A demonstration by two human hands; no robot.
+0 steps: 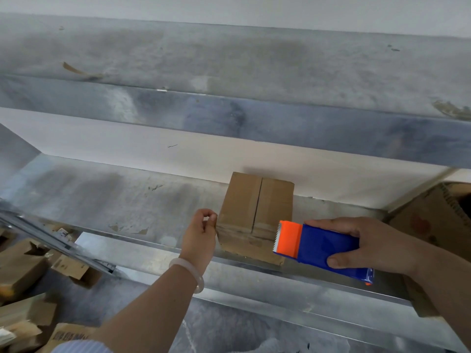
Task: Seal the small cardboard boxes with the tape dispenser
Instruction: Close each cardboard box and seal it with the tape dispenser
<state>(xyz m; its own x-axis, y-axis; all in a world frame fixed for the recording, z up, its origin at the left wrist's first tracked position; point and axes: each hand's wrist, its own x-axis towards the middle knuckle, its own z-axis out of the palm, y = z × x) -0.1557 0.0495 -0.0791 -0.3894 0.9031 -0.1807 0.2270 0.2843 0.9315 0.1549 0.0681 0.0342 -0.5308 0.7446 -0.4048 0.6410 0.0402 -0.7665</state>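
Small cardboard box [251, 205] stood on metal shelf [102, 200].
Right hand [377, 243] gripped tape dispenser [323, 247] at box's right front corner; left hand [201, 233], fingers curled, touched box's left edge.

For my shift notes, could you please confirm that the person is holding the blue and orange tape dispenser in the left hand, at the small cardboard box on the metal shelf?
Not quite: the head view shows the right hand holding the blue and orange tape dispenser, at the small cardboard box on the metal shelf.
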